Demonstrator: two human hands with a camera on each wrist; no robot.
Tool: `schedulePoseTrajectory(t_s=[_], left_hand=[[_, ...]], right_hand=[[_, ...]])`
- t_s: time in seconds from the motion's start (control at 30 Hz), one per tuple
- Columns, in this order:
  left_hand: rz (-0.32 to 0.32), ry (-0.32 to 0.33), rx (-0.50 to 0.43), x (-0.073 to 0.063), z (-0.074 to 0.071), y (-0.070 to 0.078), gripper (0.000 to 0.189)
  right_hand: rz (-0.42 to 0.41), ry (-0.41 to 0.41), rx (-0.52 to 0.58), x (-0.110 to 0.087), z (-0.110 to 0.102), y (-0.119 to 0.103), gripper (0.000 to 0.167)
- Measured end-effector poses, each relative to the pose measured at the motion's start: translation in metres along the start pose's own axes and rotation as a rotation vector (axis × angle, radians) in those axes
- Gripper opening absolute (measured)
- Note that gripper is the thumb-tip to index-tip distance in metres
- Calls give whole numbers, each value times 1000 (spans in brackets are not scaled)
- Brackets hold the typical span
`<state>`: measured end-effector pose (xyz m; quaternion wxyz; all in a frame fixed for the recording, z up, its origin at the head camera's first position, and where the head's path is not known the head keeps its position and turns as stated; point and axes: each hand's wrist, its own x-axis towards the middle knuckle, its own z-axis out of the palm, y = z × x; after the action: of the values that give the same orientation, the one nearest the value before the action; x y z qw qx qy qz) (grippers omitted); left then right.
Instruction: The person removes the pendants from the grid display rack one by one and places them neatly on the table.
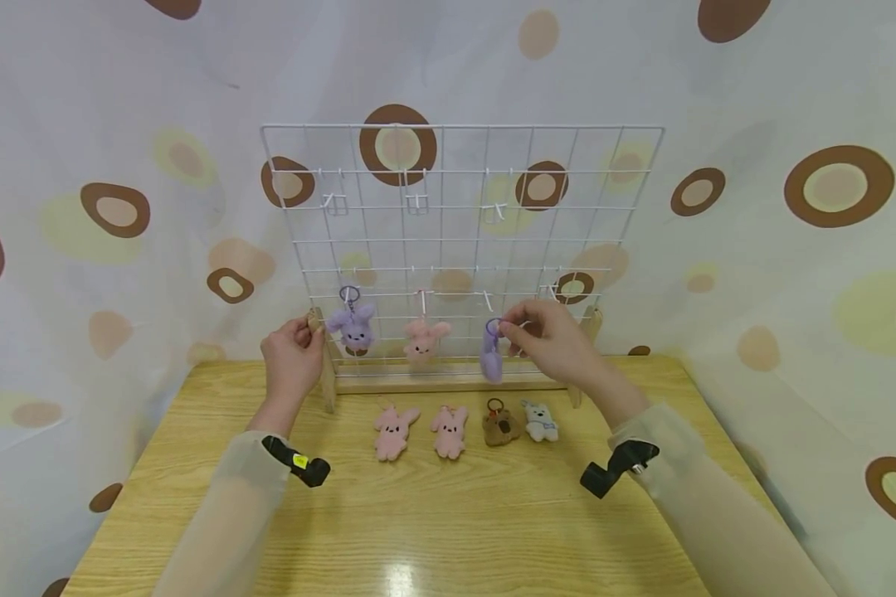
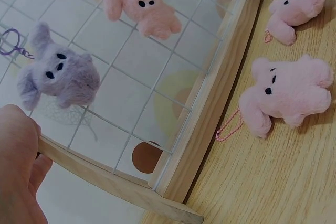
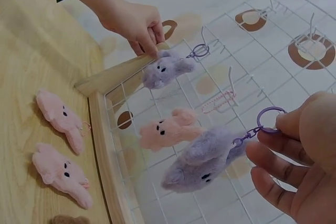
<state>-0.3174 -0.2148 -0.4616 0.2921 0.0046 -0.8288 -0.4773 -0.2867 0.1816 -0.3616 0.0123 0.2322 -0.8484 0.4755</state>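
My right hand (image 1: 548, 336) pinches the purple ring (image 3: 271, 119) of a purple plush keychain (image 3: 202, 163), which dangles in front of the white wire rack (image 1: 463, 240). In the head view that plush hangs side-on, just below a hook (image 1: 488, 300). My left hand (image 1: 294, 356) grips the wooden side post (image 1: 323, 365) of the rack. Close to the left hand, another purple plush keychain (image 2: 63, 72) hangs from a hook by its ring. Right of it hangs a pink plush keychain (image 1: 423, 338) on a pink cord.
Two pink plush keychains (image 1: 393, 434) lie on the wooden table (image 1: 433, 522) before the rack. Beside them lie a brown plush keychain (image 1: 501, 425) and a white plush keychain (image 1: 541, 422). Bare hooks (image 1: 416, 202) stick out along the upper rack.
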Motion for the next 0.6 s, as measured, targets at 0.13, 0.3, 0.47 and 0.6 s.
schedulePoseTrajectory(t_s=[0.13, 0.3, 0.47, 0.6], left_hand=[[-7, 1, -1, 0, 0, 0, 25], [-6, 4, -4, 1, 1, 0, 26], [4, 4, 4, 1, 1, 0, 26], [8, 11, 18, 1, 1, 0, 25]], right_hand=[[-24, 2, 31, -9, 2, 5, 14], [-46, -1, 47, -23, 2, 14, 12], [-43, -13, 58, -38, 0, 24, 10], [-34, -1, 61, -51, -3, 29, 11]])
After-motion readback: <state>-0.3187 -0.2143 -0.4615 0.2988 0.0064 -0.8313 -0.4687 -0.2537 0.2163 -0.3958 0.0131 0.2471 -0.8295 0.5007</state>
